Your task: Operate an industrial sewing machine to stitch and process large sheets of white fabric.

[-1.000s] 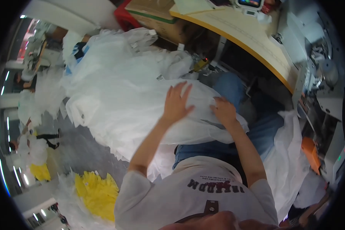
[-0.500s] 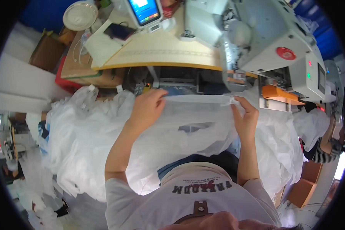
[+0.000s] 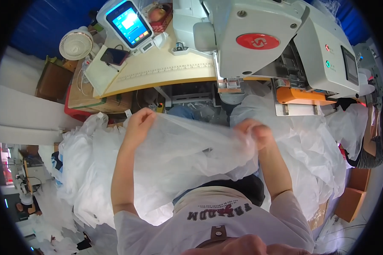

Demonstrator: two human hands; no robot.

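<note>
A piece of white sheer fabric point(image 3: 191, 144) stretches between my two hands, over my lap and below the edge of the sewing table. My left hand point(image 3: 141, 124) is closed on its upper left part, fingertips pinched together. At the other end my right hand point(image 3: 256, 132) is closed around a bunched part of the fabric; motion blurs its fingers. The upper edge slopes down from my left hand to my right. Just beyond my right hand stands a large white sewing machine point(image 3: 259, 25), its metal working end point(image 3: 229, 85) at the table's front.
Heaps of white fabric lie left point(image 3: 87, 170) and right point(image 3: 310, 157). The table point(image 3: 166, 70) carries a lit touchscreen point(image 3: 129, 25), a phone point(image 3: 115, 56) and a small fan point(image 3: 75, 44). An orange machine part point(image 3: 302, 96) juts out at right. A co-worker's striped sleeve point(image 3: 372, 153) shows far right.
My left hand has moved left and slightly down. My right hand has shifted left and lower, gathering the fabric. The view has turned, so the sewing machine appears nearer and further left.
</note>
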